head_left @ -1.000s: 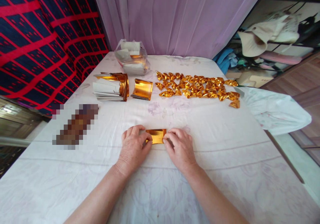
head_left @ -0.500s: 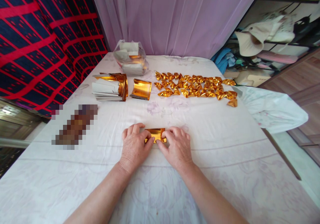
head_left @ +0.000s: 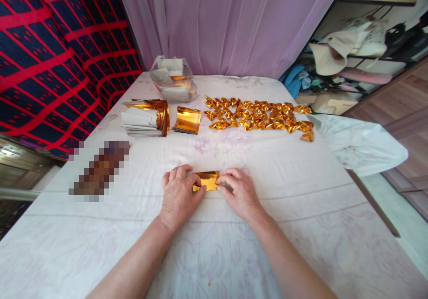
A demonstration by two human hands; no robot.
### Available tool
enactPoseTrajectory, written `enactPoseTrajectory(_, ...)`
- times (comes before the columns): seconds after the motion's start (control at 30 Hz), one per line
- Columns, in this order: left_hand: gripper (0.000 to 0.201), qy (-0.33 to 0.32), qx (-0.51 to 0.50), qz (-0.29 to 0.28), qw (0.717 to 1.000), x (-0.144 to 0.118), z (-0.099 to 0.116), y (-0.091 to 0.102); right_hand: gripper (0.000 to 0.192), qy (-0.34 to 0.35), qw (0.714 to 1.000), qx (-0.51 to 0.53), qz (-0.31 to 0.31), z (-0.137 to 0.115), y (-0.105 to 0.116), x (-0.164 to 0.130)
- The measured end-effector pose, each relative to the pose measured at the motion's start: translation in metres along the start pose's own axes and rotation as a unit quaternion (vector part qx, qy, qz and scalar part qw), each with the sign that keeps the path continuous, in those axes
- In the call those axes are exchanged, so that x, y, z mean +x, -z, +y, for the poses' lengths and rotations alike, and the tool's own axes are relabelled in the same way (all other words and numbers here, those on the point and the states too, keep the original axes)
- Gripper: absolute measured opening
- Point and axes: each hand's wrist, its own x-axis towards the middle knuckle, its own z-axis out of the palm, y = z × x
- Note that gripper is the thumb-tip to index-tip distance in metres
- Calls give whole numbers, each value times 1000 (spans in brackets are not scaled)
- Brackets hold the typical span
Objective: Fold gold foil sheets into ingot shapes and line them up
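Note:
A small folded piece of gold foil paper (head_left: 210,179) lies on the cloth-covered table between my hands. My left hand (head_left: 179,194) holds its left end, thumb and index finger closed on it and the other fingers curled on the cloth. At the right edge, my right hand (head_left: 241,193) pinches the paper's corner between thumb and fingertips. Beyond the hands sits a short stack of gold foil sheets (head_left: 187,120). Beside it is a thicker pile of sheets (head_left: 142,121) with pale backs showing. Several folded gold foil pieces (head_left: 264,115) form rows to the right.
A clear plastic bag (head_left: 172,85) with more sheets stands at the back of the table. The left side has a pixelated dark brown patch (head_left: 100,169). A pale bag (head_left: 368,145) is at the right edge, near shelves with a cap (head_left: 329,54).
My right hand has shifted slightly right, from over the paper to its right edge, uncovering more gold surface. My left hand stays on the left end. The view has moved a little.

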Motion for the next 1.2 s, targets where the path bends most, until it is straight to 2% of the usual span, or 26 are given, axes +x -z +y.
enactPoseTrajectory(0.2,24,-16,16,11,1000,2,4,-6,11,0,1000,-7,8,-4,0,-1)
enactPoseTrajectory(0.37,19,-12,11,4,1000,2,3,-5,12,0,1000,-9,9,-4,1,-1)
enactPoseTrajectory(0.53,8,-8,-9,-17,1000,-3,-10,2,13,-1,1000,5,3,-3,0,-1)
enactPoseTrajectory(0.73,7,0,-20,-53,998,-4,-22,8,13,6,1000,-10,16,-4,-1,-3)
enactPoseTrajectory(0.87,7,4,-21,-46,999,-4,-21,6,2,-13,997,-70,15,-17,-2,-1)
enactPoseTrajectory(1.07,8,-1,-19,-41,999,-4,-20,6,34,-55,976,-207,20,-40,-11,2)
enactPoseTrajectory(1.2,7,2,-18,-48,999,-3,-20,7,33,-65,977,-200,20,-40,-13,1)
